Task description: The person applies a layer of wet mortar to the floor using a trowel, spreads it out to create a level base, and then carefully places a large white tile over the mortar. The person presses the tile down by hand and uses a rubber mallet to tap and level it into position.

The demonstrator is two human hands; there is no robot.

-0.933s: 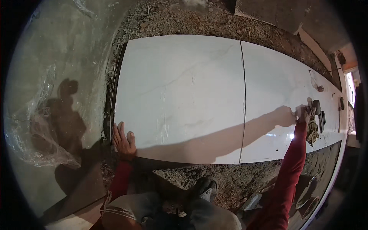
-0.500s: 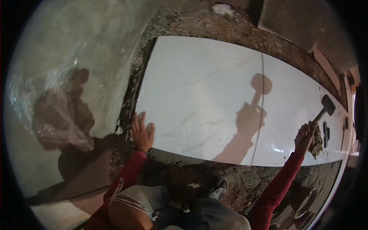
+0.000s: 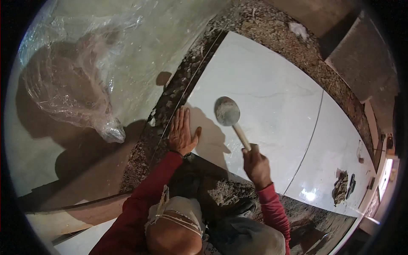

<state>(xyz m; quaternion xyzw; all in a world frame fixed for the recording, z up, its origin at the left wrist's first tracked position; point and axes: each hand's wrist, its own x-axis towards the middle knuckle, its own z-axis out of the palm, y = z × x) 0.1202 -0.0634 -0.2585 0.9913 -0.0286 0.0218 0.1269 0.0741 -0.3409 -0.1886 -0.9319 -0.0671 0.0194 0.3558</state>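
My right hand [image 3: 256, 166] is wrapped round the pale handle of a rubber mallet [image 3: 227, 111]. The mallet's round grey head is raised over a large white tile [image 3: 259, 80] with faint veining. Flat against the tile's left edge rests my left hand [image 3: 182, 132], fingers stretched out toward the far side. A taut string [image 3: 187, 87] runs along that edge beside the fingers. A second white tile [image 3: 329, 140] lies to the right, with a dark narrow joint between the two.
Crumpled clear plastic wrap [image 3: 80, 93] lies on the grey floor to the left. A dirty rag [image 3: 340, 189] and a dark narrow tool [image 3: 351, 186] sit on the right tile. Loose gravelly soil [image 3: 272, 29] borders the tiles. A wooden board [image 3: 85, 214] stands near my left arm.
My right hand has brought the mallet leftward from over the right tile to over the left one. My left hand stays at the tile's left edge; the view has shifted and turned.
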